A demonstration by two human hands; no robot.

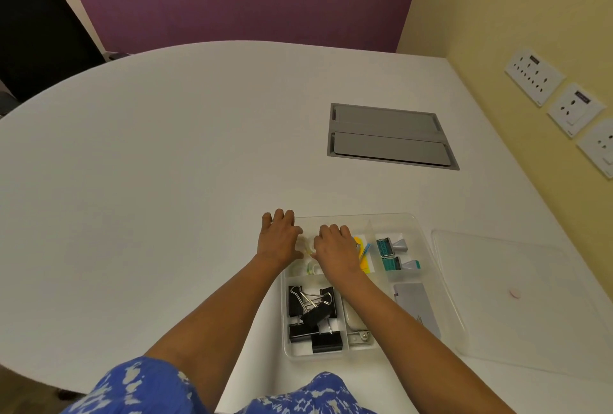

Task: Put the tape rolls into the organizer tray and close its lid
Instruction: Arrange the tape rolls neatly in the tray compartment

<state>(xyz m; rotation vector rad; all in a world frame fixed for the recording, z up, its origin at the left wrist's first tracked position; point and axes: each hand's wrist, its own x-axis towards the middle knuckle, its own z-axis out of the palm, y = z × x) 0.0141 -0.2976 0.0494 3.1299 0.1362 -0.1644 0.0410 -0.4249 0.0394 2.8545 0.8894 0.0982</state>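
Note:
A clear plastic organizer tray [428, 247] lies open near the table's front edge. Both hands are over its far-left compartment. My left hand [278, 239] curls over the tray's far-left corner. Beside it, my right hand [336, 252] rests palm down inside the compartment. Between and under the hands I see clear tape rolls [308, 244], with another roll [313, 268] just below them; whether either hand grips one is hidden by the fingers. The transparent lid [517, 301] lies flat on the table to the right of the tray.
Other tray compartments hold black binder clips [313, 317], yellow sticky notes [363, 254], two teal staple boxes [393, 254], a stapler [356, 324] and a grey card [414, 304]. A grey cable hatch [389, 135] is set into the white table farther back. Wall sockets [564, 92] are on the right.

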